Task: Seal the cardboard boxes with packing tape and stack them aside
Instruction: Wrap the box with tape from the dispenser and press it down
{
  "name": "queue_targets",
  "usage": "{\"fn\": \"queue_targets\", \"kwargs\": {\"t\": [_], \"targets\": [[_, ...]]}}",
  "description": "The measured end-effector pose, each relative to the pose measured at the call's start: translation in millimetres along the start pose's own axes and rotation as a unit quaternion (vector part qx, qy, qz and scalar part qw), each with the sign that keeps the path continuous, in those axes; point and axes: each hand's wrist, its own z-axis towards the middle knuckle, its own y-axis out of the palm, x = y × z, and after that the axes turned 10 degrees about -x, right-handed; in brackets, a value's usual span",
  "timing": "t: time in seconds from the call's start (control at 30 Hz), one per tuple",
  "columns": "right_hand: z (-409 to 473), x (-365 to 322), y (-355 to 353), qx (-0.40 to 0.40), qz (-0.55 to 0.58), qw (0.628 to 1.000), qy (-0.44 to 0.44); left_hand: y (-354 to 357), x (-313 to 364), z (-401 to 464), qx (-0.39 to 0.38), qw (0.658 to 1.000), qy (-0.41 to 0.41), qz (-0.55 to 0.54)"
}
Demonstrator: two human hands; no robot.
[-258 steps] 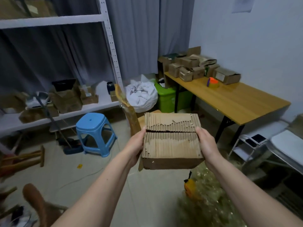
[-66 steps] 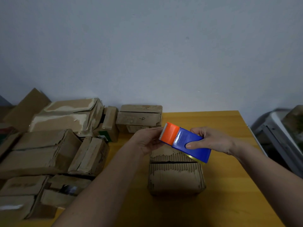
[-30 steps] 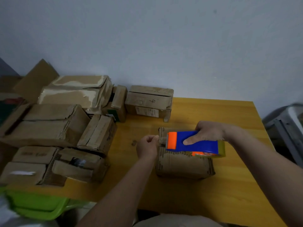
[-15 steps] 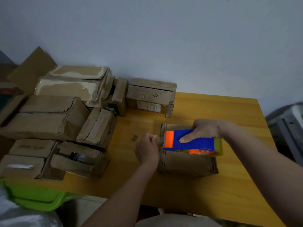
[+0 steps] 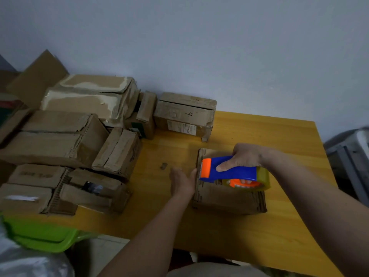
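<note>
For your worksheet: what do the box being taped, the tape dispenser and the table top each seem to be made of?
Box being taped: corrugated cardboard, matte brown, with ribbed flutes along its torn edges. Tape dispenser: smooth, glossy blue and orange body, probably moulded plastic. Table top: yellow-brown, faint grain lines, slight sheen; wood or wood-look laminate, cannot tell which.

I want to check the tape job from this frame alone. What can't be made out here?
- Head view: the seam on top of the box is hidden under the tape dispenser and right hand.
- Whether any tape already sticks to the box: too dim to tell.
- The left hand is at the box's left edge; its fingertips are hidden.
- The printed label on the box marked 4: too small to read.
</note>
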Motion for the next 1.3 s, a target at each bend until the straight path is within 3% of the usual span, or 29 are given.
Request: {"fn": "queue_targets", "kwargs": {"t": [0.03,0.1,0.17,0.23,0.33,0.43,0.67,0.8,0.97,1.13,1.3], "targets": [[0.3,0.0,-0.1,0.002,0.004,1.0,-0.002,-3.4,-2.3,-2.3,0.023,1.0,0.006,-0.018],[0.2,-0.5,-1.0,0.002,0.009,1.0,-0.004,-6.6,-11.8,-12.7,0.053,0.992,0.107,-0.038],[-0.4,-0.5,-1.9,0.001,0.009,1.0,-0.006,-1.8,-23.9,-28.7,0.007,0.975,0.22,-0.02],[-2.2,0.3,-3.3,-0.002,0.013,1.0,-0.009,3.2,-30.9,-43.3,-0.092,0.963,0.251,-0.017],[-6.3,2.4,-5.4,-0.009,0.022,1.0,-0.016,6.3,-37.9,-44.3,-0.193,0.952,0.237,-0.006],[-10.4,6.1,-7.6,-0.012,0.036,0.999,-0.022,2.1,-35.0,-35.3,-0.22,0.951,0.206,0.064],[-15.7,19.9,-13.2,-0.021,0.05,0.998,-0.044,-5.9,-23.8,-30.8,-0.178,0.915,0.227,0.282],[-16.6,23.5,-15.2,-0.032,0.057,0.997,-0.049,-8.0,-13.0,-30.4,-0.141,0.844,0.27,0.441],[-18.1,29.0,-16.9,-0.027,0.062,0.997,-0.047,-8.3,-6.0,-26.5,-0.144,0.828,0.256,0.477],[-18.7,30.0,-16.3,-0.017,0.079,0.995,-0.051,-1.8,3.3,-25.6,-0.096,0.796,0.254,0.542],[-25.1,39.1,-14.1,-0.006,0.039,0.999,-0.036,-1.5,3.2,-31.0,-0.083,0.796,0.238,0.55]]}}
